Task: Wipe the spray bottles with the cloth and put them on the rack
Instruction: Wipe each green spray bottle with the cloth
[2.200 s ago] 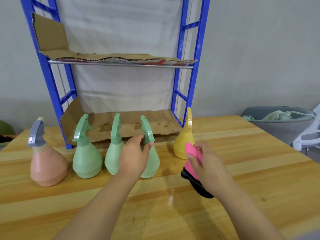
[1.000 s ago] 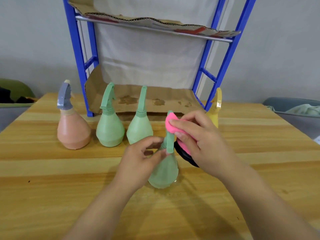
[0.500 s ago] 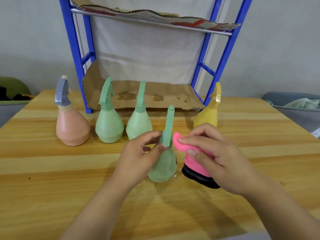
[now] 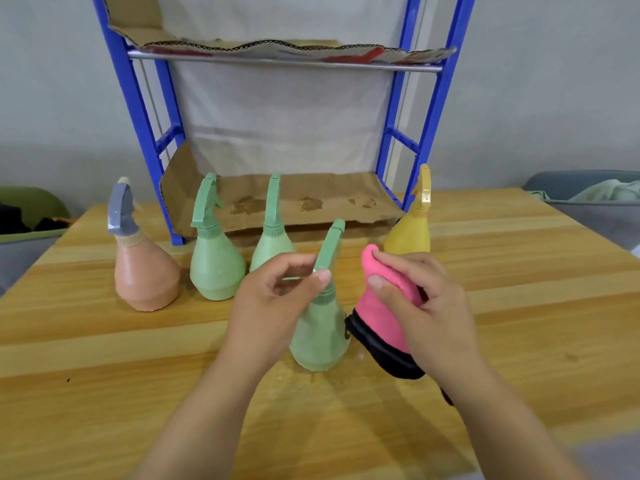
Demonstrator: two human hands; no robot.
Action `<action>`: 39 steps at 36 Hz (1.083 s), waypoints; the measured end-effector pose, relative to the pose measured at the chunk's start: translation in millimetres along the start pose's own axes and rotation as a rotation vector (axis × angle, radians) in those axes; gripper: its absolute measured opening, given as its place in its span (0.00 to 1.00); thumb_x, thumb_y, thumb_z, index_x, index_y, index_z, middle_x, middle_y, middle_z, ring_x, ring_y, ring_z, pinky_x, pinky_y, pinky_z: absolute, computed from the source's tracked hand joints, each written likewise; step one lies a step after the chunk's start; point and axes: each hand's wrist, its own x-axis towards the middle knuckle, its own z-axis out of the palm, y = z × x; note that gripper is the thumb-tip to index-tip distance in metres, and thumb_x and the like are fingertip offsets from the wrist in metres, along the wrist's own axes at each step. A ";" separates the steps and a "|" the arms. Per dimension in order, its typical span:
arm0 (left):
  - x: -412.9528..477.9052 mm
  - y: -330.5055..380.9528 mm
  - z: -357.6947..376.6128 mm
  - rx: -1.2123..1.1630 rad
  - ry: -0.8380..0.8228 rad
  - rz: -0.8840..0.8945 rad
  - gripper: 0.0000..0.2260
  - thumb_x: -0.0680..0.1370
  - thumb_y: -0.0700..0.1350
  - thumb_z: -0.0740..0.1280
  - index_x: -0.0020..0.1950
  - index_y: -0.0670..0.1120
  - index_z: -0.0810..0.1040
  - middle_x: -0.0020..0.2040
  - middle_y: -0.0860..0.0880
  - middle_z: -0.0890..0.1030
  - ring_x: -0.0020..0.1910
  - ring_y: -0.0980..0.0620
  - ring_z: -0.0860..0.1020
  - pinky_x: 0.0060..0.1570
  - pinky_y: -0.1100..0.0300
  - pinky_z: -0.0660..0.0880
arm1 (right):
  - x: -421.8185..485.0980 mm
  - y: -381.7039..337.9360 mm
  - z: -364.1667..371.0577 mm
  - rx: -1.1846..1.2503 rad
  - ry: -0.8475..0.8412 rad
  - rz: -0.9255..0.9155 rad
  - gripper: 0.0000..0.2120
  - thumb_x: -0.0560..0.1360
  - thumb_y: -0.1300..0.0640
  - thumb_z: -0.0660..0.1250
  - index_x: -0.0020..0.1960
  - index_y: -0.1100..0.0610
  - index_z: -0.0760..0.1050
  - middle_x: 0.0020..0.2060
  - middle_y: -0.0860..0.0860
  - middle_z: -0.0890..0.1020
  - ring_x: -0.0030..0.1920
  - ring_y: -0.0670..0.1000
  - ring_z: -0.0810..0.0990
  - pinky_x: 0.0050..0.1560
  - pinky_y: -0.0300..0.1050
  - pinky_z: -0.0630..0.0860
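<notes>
Head view: left hand pinches pale green plastic spray bottle by its trigger, mid-table; right hand grips pink-and-black cloth just beside it. No bottle on blue metal rack yet; probably first wipe.

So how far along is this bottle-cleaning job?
Barely started. No bottle stands on the rack. In hand: the left hand pinches one green bottle by its sprayer, and the right hand holds the pink cloth beside it. Left: shelving it, then wiping and shelving the peach bottle, two green bottles and yellow bottle waiting on the table.
</notes>
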 end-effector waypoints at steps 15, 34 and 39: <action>0.5 4.2 -3.9 -0.081 -0.039 -0.069 0.07 0.75 0.42 0.67 0.45 0.44 0.84 0.42 0.45 0.85 0.44 0.50 0.81 0.51 0.53 0.79 | -1.7 9.5 46.8 -0.067 0.075 -0.333 0.04 0.74 0.60 0.69 0.48 0.58 0.79 0.47 0.46 0.78 0.51 0.38 0.75 0.53 0.27 0.69; -4.1 2.6 -1.1 -0.078 -0.022 -0.029 0.08 0.73 0.47 0.67 0.40 0.53 0.86 0.43 0.43 0.84 0.46 0.47 0.80 0.55 0.46 0.76 | -4.1 15.4 45.5 -0.136 0.025 -0.416 0.04 0.75 0.61 0.68 0.47 0.62 0.78 0.46 0.50 0.77 0.48 0.42 0.75 0.51 0.29 0.68; -5.9 3.0 0.0 -0.070 -0.062 0.009 0.14 0.77 0.39 0.63 0.42 0.54 0.85 0.41 0.47 0.85 0.45 0.54 0.81 0.50 0.55 0.79 | -3.9 20.8 37.5 -0.162 -0.001 -0.483 0.05 0.74 0.63 0.69 0.49 0.63 0.79 0.46 0.53 0.78 0.47 0.47 0.77 0.50 0.36 0.73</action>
